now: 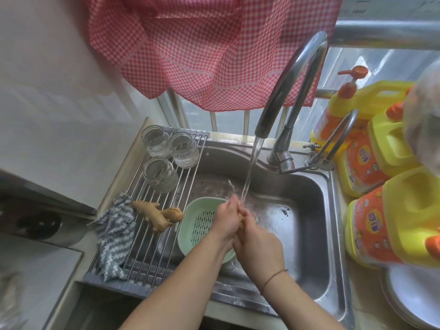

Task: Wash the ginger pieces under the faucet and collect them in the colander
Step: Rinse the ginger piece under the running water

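Sink (309,198), one, steel. Faucet (285,91), one, at 12 o'clock, running. Left hand (226,220) and right hand (257,246), two, both curled round one ginger piece (241,223) under the stream. Colander (190,225), one, green, at 9 o'clock of the hands, partly beneath the left. Rack (152,234), one, further toward 9 o'clock, bearing two ginger roots (157,215), three jars (159,172), one cloth (114,234). Detergent jugs (392,222), four, at 3 o'clock.

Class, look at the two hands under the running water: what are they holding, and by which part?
Both the left hand and right hand clasp one ginger piece under the stream; it is mostly hidden between them, so the exact part cannot be told.
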